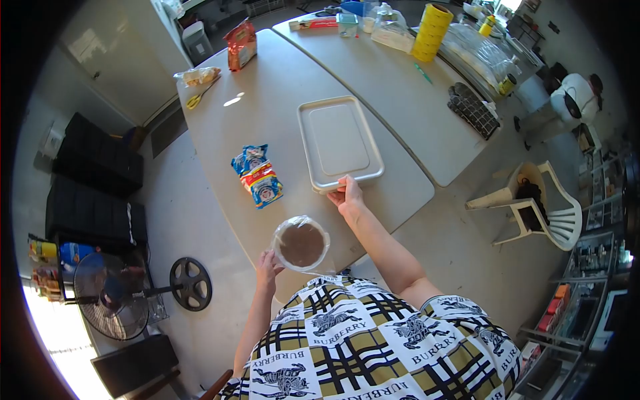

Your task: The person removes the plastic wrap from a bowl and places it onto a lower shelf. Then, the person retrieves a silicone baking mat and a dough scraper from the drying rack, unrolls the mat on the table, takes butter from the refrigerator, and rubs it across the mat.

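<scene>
A lidded rectangular tray (pixel 339 137) lies on the grey table. My right hand (pixel 347 195) grips its near edge, thumb on top and fingers under the rim. A round container (pixel 301 244) lined with clear plastic holds something brown and stands at the table's near edge. My left hand (pixel 269 267) holds the left side of that container, with its fingertips partly hidden by the rim. Left of the tray lies a blue, red and yellow packet (pixel 259 176).
A red bag (pixel 241 45), yellow scissors (pixel 194 101) and a bread bag (pixel 198 77) sit at the far left. Beyond the table seam are a yellow roll (pixel 432 32) and a dark checked cloth (pixel 473 111). A white chair (pixel 563 227) and a bending person (pixel 577 97) are right.
</scene>
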`<state>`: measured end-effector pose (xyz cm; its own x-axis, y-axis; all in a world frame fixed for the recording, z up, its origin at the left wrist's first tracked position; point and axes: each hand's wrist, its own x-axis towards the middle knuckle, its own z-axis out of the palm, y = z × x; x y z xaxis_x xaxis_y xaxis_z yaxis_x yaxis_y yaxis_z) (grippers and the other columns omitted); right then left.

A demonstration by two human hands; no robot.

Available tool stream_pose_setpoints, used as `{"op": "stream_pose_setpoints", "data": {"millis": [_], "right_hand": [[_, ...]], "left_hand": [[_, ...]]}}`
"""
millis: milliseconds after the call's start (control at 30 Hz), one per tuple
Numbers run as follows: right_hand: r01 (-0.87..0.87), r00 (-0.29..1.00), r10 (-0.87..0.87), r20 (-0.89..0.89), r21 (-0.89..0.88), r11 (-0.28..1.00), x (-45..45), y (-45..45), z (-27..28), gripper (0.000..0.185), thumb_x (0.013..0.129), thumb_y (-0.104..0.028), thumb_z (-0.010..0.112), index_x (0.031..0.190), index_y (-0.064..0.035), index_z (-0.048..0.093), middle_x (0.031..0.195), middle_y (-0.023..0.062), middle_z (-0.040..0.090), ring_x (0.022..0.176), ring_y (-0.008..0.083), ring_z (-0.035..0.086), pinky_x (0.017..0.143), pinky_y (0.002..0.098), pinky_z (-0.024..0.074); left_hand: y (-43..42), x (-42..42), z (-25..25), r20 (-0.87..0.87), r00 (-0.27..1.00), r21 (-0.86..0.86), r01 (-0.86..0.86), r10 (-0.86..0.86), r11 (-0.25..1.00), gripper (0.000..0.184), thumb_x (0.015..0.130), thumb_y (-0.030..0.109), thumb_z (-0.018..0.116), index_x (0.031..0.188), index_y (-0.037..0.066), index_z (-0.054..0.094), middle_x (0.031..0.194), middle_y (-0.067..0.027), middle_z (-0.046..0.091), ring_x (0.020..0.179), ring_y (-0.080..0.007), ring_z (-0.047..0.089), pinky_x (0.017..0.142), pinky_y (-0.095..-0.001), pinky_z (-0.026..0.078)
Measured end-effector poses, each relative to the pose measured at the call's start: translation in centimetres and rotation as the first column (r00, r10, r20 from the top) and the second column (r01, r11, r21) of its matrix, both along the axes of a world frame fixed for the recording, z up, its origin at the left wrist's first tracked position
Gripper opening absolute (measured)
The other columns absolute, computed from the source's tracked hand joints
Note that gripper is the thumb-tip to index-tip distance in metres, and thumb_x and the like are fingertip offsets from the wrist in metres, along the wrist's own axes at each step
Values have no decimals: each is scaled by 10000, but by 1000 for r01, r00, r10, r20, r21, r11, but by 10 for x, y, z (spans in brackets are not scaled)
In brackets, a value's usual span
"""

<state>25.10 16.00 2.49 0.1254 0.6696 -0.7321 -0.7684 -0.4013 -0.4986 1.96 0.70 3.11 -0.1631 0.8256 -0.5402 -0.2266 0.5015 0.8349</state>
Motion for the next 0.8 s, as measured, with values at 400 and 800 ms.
{"op": "stream_pose_setpoints", "data": {"millis": [400,800], "right_hand": [[38,914,-42,404,18,999,271,15,36,181,611,-227,518,689,-70,475,682,93,524,680,243,561,665,397,507],[123,826,-69,560,-60,991,446,22,-10,299,587,-288,557,738,-37,500,733,114,542,729,253,555,646,360,507]], "left_hand": [[-10,11,-7,-119,991,-6,-62,61,998,162,813,239,494,858,100,422,833,-26,466,785,-112,484,616,-274,462],[-19,21,-15,-316,945,-8,-87,80,996,206,836,248,480,914,66,423,781,-51,526,628,-135,555,520,-254,470]]}}
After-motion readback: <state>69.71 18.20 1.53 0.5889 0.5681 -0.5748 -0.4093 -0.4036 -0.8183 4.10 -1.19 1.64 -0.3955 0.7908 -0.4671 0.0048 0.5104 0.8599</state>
